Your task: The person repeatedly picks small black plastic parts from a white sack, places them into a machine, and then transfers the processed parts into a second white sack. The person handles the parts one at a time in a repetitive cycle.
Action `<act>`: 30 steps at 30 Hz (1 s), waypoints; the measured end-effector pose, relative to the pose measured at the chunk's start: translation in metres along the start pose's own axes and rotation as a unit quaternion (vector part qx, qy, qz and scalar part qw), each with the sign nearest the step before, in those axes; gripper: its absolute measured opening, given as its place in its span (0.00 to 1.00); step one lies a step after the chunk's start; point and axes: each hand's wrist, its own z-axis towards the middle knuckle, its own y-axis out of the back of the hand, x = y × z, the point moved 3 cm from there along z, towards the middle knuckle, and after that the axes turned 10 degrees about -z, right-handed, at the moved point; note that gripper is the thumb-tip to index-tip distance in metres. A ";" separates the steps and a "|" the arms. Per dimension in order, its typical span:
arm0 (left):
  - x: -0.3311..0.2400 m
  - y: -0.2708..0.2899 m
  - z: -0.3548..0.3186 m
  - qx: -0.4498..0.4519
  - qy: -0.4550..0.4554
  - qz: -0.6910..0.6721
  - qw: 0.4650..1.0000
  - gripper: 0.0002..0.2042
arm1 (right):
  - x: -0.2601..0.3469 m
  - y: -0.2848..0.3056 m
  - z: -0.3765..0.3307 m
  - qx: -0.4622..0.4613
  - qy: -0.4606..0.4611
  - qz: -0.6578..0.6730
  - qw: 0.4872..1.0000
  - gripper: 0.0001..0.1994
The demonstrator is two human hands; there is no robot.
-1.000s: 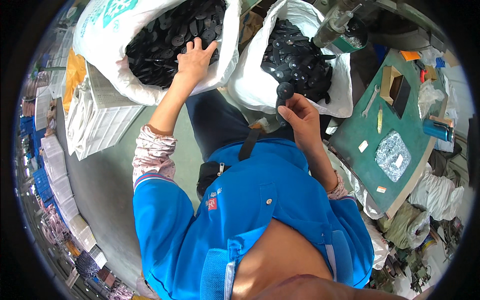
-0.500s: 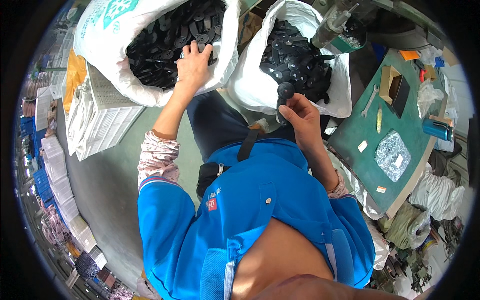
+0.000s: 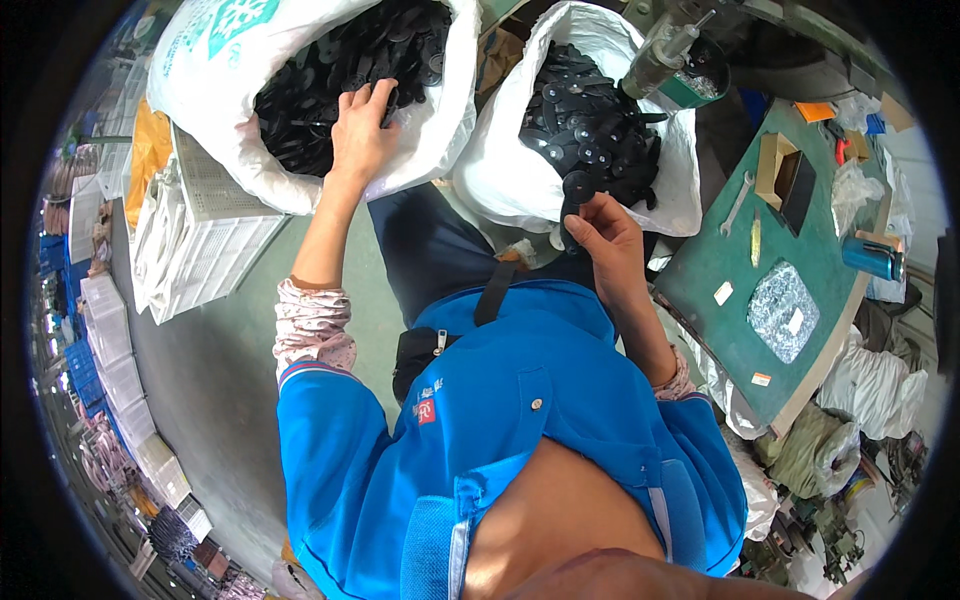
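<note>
Black part (image 3: 577, 189) pinched in the right hand (image 3: 614, 242), left hand (image 3: 360, 140) on the heap

Near the centre of the frame, the right hand grips the black part between thumb and fingers. The part lies along the left side of that hand, its rounded end standing just above the fingertips and its narrower length running down past the thumb.

Toward the upper left, the left hand rests palm down with bent fingers on a pile of dark pieces (image 3: 310, 75); whether it has closed on one, I cannot tell. That pile fills a white sack (image 3: 205, 95) with a green print.

Just above the right hand, at upper centre, a second white sack (image 3: 500, 185) holds more black parts (image 3: 595, 135), with a metal spindle (image 3: 660, 58) over its right edge.

Farther out, at the right of the frame, a green desk (image 3: 695, 270) carries a wrench (image 3: 737, 203), an open box (image 3: 783, 180) and a clear bag of small shiny pieces (image 3: 782, 300). A white crate (image 3: 215, 240) stands at the left.
</note>
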 end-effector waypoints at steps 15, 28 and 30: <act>0.012 -0.008 0.006 -0.016 0.011 0.100 0.995 0.24 | 0.000 -0.007 -0.001 0.023 -0.011 -0.031 0.999 0.13; 0.022 0.007 0.035 -0.105 0.034 0.126 0.986 0.21 | 0.001 -0.007 -0.006 0.016 -0.024 -0.025 0.999 0.14; 0.023 -0.001 0.033 -0.054 0.005 0.156 0.986 0.22 | 0.000 -0.007 -0.005 0.010 -0.019 -0.014 1.000 0.14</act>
